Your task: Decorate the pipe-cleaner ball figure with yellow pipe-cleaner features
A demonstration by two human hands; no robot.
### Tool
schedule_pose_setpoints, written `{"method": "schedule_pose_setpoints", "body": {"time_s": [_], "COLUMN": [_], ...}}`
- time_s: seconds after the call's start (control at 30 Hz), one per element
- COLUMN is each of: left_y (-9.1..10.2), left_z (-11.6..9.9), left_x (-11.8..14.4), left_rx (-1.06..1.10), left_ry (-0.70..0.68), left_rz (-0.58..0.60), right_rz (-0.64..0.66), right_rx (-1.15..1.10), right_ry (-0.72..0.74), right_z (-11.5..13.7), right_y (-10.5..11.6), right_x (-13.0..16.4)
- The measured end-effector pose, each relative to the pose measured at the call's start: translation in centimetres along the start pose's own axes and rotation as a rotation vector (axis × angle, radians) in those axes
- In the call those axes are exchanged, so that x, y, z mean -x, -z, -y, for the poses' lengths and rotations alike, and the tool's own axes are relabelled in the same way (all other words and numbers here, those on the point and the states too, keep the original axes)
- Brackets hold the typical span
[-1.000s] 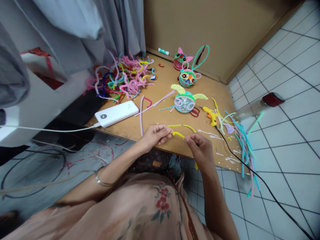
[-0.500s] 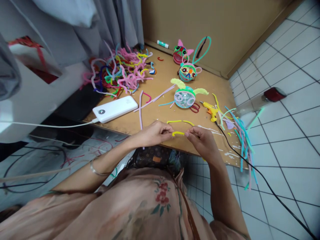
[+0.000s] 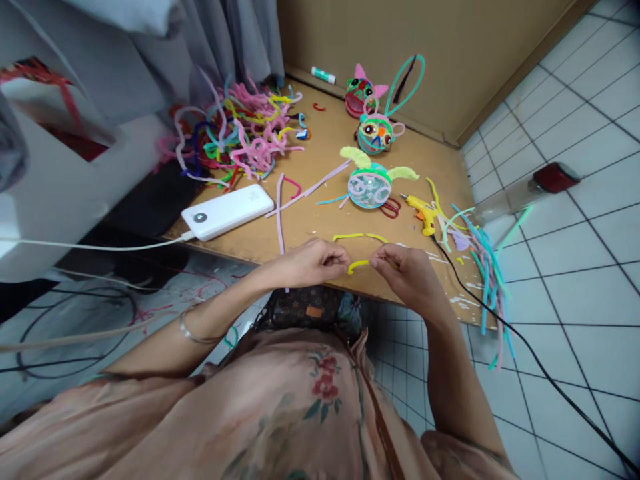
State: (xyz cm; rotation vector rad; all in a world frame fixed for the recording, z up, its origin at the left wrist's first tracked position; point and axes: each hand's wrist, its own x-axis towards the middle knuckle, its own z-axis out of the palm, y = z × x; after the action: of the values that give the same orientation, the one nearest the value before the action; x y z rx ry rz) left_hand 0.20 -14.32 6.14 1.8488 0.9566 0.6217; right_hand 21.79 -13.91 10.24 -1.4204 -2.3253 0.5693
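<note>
Both grips are pinched shut: left hand and right hand hold the yellow pipe cleaner by its ends.

Yellow pipe cleaner pinched between both hands. Brown surface. White power bank. Yellow glue gun, black cord. Teal-pink craft ball. Multicolour pipe cleaner heap. Peach floral-print dress. White tiled floor.

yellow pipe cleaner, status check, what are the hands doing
Left hand and right hand each pinch an end of the yellow pipe cleaner, bent in an arch. Held over the near edge of the board. Nothing between the hands.
</note>
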Motion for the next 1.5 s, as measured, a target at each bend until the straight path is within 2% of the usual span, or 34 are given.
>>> {"method": "schedule_pose_setpoints", "body": {"time_s": [0.3, 0.53, 0.63, 0.77, 0.83, 0.9, 1.03, 1.17, 1.33, 1.4, 1.5], "left_y": [0.1, -0.2, -0.6, -0.9, -1.0, -1.0, -1.0, -1.6, -3.4, -4.2, -4.9], "left_z": [-0.2, -0.2, 0.0, 0.3, 0.4, 0.5, 0.6, 0.6, 0.3, 0.1, 0.0], "left_x": [-0.1, -0.1, -0.1, -0.2, -0.2, -0.2, -0.2, -0.4, -0.7, -0.8, -0.7], "left_rx": [-0.02, -0.036, 0.015, 0.088, 0.101, 0.135, 0.296, 0.444, 0.645, 0.752, 0.887], "left_ry": [0.015, 0.023, 0.053, 0.076, 0.08, 0.088, 0.102, 0.143, 0.178, 0.206, 0.234], "left_rz": [0.071, 0.046, 0.017, -0.035, -0.051, -0.064, -0.143, -0.338, -0.57, -0.613, -0.592], "right_rz": [0.043, 0.04, 0.016, -0.04, -0.02, 0.002, -0.079, -0.25, -0.438, -0.463, -0.475], "right_rx": [0.155, 0.203, 0.306, 0.439, 0.38, 0.262, 0.038, -0.079, -0.266, -0.32, -0.345], "right_ry": [-0.009, 0.012, 0.068, 0.26, 0.348, 0.37, 0.288, 0.179, 0.023, -0.009, -0.013], "right_z": [0.7, 0.6, 0.7, 1.1, 1.2, 1.2, 1.3, 2.0, 2.8, 2.9, 2.7], "right_y": [-0.2, -0.4, -0.5, -0.9, -1.4, -1.8, -2.6, -3.7, -6.2, -6.8, -6.8], "right_x": [-0.1, 0.0, 0.0, 0.1, 0.1, 0.2, 0.3, 0.4, 0.9, 1.1, 1.2]}}
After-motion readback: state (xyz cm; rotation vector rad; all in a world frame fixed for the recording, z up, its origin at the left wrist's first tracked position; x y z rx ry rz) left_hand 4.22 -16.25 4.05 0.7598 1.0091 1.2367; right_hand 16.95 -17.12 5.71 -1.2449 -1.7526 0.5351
